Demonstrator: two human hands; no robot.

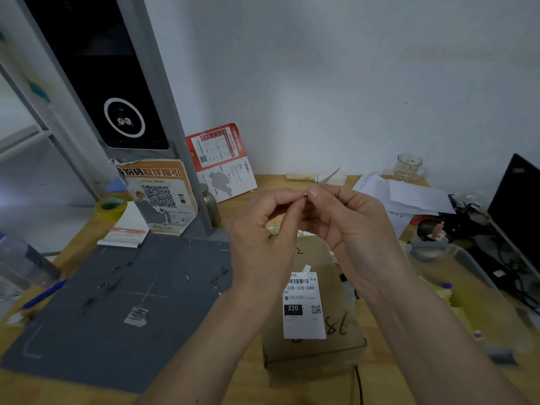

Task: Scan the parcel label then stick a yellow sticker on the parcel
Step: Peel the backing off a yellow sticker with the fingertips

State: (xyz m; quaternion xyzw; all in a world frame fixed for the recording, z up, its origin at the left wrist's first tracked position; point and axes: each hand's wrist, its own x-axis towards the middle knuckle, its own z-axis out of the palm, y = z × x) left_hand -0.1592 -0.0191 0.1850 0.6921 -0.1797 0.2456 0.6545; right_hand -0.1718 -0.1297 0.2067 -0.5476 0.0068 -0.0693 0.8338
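Note:
A brown cardboard parcel [314, 325] lies on the wooden desk near the front, under my hands. Its white shipping label [304, 308] faces up, with a barcode, "220-220-C40" and a QR code. Handwritten numbers are on the cardboard beside the label. Both my hands are raised above the parcel's far end, fingertips meeting. My right hand [350, 223] pinches a thin sheet [328, 178], seen edge-on and pointing up to the right. My left hand [263, 229] pinches at the sheet's lower end, where a small yellow bit [305, 194] shows between the fingertips.
A grey mat [122, 302] covers the desk's left part, below a scanner stand [117, 97] with a black screen. A yellow tape roll [112, 206], leaflets, a pen, papers, a glass mug [409, 166], a clear tray [455, 258] and a laptop [517, 206] surround the parcel.

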